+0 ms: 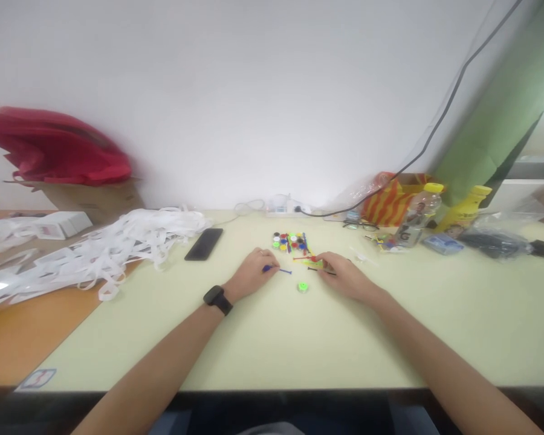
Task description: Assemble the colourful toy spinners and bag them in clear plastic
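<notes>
One blue stick [281, 270] sits pinched in the left hand [251, 273]; the right hand [344, 277] (curled shut) grips thin sticks [309, 260].

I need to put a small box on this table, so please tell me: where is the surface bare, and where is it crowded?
Bare: the wide patch of table right of the right hand, before the bags; also between the forearms, below the green disc. Crowded: coloured pieces behind the disc, white strips at left.
</notes>
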`<state>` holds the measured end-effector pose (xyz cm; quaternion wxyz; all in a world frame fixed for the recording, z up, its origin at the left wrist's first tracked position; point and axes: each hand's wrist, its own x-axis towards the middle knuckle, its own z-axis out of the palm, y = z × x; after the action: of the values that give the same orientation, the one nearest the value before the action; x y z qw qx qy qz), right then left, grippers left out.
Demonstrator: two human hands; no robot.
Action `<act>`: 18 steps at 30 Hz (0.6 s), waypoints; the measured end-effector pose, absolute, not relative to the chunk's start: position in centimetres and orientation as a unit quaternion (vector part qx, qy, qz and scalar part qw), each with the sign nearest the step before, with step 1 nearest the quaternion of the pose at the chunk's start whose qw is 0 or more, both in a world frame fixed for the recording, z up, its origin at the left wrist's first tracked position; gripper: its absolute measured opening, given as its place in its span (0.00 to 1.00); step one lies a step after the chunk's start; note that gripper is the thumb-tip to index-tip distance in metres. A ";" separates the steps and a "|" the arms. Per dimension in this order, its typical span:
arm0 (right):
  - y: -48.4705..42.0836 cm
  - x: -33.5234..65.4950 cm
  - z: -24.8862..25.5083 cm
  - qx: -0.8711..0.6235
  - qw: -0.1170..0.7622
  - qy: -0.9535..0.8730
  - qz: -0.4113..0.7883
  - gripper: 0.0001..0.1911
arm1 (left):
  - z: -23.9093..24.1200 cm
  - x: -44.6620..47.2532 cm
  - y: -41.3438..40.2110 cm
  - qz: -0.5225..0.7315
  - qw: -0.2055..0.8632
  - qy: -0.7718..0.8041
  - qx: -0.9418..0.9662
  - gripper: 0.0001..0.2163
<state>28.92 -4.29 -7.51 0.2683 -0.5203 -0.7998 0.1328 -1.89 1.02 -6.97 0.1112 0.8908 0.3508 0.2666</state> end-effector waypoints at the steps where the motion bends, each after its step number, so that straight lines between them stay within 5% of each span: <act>1: -4.2 28.8 -7.7 -0.520 0.268 -0.800 0.132 0.17 | -6.9 -1.9 1.0 0.265 0.113 0.354 0.890 0.07; 18: -3.4 29.0 -8.8 -0.540 0.273 -0.790 0.099 0.07 | -6.3 -2.0 0.6 0.311 0.081 0.408 0.855 0.11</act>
<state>29.01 -3.39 -8.84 0.2730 -0.5404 -0.7898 0.0988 -1.96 0.60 -6.32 0.0808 0.8547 0.4080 0.3108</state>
